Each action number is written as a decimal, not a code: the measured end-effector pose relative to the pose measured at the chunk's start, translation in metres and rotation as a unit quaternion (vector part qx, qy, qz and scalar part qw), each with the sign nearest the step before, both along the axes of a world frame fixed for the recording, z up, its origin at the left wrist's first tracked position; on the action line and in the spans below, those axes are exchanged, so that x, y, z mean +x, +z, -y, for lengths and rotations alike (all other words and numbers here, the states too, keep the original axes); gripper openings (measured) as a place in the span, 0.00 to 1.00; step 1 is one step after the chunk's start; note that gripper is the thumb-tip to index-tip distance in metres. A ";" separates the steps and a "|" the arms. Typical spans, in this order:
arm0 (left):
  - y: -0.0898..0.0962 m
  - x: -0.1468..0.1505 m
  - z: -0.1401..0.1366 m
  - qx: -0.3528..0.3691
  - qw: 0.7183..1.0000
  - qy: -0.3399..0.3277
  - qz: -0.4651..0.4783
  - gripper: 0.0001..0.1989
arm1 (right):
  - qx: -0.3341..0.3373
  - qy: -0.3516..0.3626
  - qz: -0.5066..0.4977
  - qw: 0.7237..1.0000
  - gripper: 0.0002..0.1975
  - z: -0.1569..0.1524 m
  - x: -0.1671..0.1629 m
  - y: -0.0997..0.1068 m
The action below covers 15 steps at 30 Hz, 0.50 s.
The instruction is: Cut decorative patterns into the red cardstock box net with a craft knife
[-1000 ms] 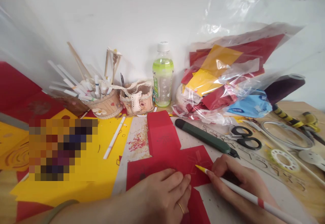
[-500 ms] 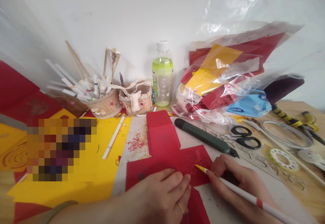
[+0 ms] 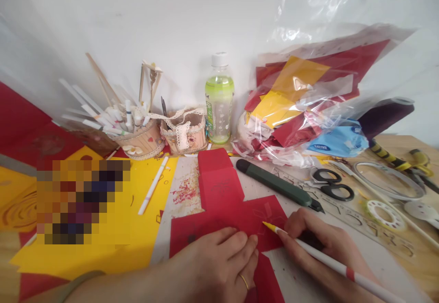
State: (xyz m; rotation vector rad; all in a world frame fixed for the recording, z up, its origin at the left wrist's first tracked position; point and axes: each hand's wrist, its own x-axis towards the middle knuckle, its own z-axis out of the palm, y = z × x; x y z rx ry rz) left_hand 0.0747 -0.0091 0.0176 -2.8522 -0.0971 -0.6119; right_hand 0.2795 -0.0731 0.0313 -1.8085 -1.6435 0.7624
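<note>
A cross-shaped piece of red paper (image 3: 221, 188) lies in front of me, with faint outlined shapes on its right arm. My left hand (image 3: 219, 262) rests flat on its lower middle, palm down, a ring on one finger. In my right hand (image 3: 322, 239), a white marker (image 3: 324, 259) with a red band is held in a writing grip. Its yellow tip points left, at the faint outlines on the paper; whether it touches is hard to tell. Just above that hand lies a dark green utility knife (image 3: 277, 184).
Yellow paper (image 3: 144, 234) and a white marker cap or pen (image 3: 153, 185) lie to the left. Pen baskets (image 3: 142, 142), a green-labelled bottle (image 3: 219, 99) and a plastic bag of paper (image 3: 291, 106) line the wall. Scissors (image 3: 332, 184), a stencil ruler (image 3: 356, 220) and tape (image 3: 386, 214) sit right.
The marker tip has shifted very slightly left and up on the red paper. My left hand stays in place, and the view has moved slightly.
</note>
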 end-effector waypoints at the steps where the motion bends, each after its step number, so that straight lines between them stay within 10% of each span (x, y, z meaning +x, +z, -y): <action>1: 0.001 0.000 0.000 0.001 1.000 -0.002 -0.009 0.11 | 0.003 -0.004 -0.003 1.000 0.14 0.000 0.000 0.000; 15: -0.001 0.000 -0.001 -0.002 1.000 0.001 -0.002 0.11 | 0.026 -0.042 -0.005 0.999 0.14 -0.001 -0.004 0.005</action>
